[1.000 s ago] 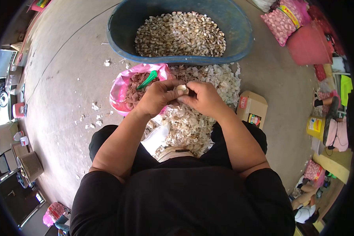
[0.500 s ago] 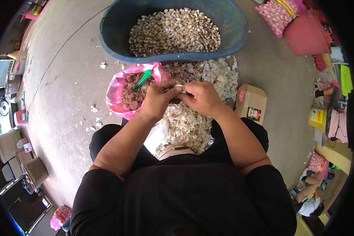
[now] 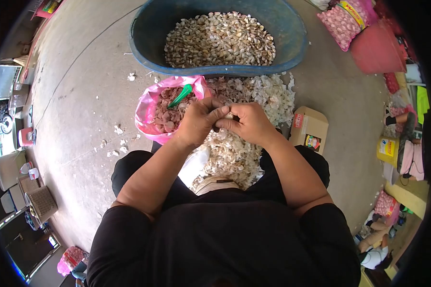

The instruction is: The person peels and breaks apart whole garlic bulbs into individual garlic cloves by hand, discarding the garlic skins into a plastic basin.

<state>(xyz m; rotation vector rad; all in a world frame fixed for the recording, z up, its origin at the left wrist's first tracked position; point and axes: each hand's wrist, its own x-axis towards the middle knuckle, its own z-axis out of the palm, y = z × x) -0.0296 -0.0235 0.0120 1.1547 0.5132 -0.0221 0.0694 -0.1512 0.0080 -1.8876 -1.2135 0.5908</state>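
Note:
My left hand (image 3: 200, 120) and my right hand (image 3: 248, 123) meet in front of me with thumbs and forefingers pinched together. Between the fingertips shows a small pale bit of a garlic clove (image 3: 229, 115), mostly covered by the fingers. Below them lies a heap of papery garlic skins (image 3: 232, 155) across my lap. To the left of my hands stands a pink plastic bag (image 3: 143, 115) of reddish-brown skins, with a green handle-like thing (image 3: 181, 95) sticking out. Beyond sits a blue tub (image 3: 151, 55) holding many loose garlic cloves (image 3: 220, 40).
A cardboard box (image 3: 316, 122) lies to my right on the concrete floor (image 3: 91, 105). Mesh sacks of garlic (image 3: 341, 24), a red tub (image 3: 378, 48) and a yellow container (image 3: 387, 149) stand farther right. Other people's legs show at the right edge. A wicker basket (image 3: 42, 204) stands at left.
The view has shifted slightly, so the surroundings sit a little to the right. My fingers have closed further over the clove, which showed more plainly before.

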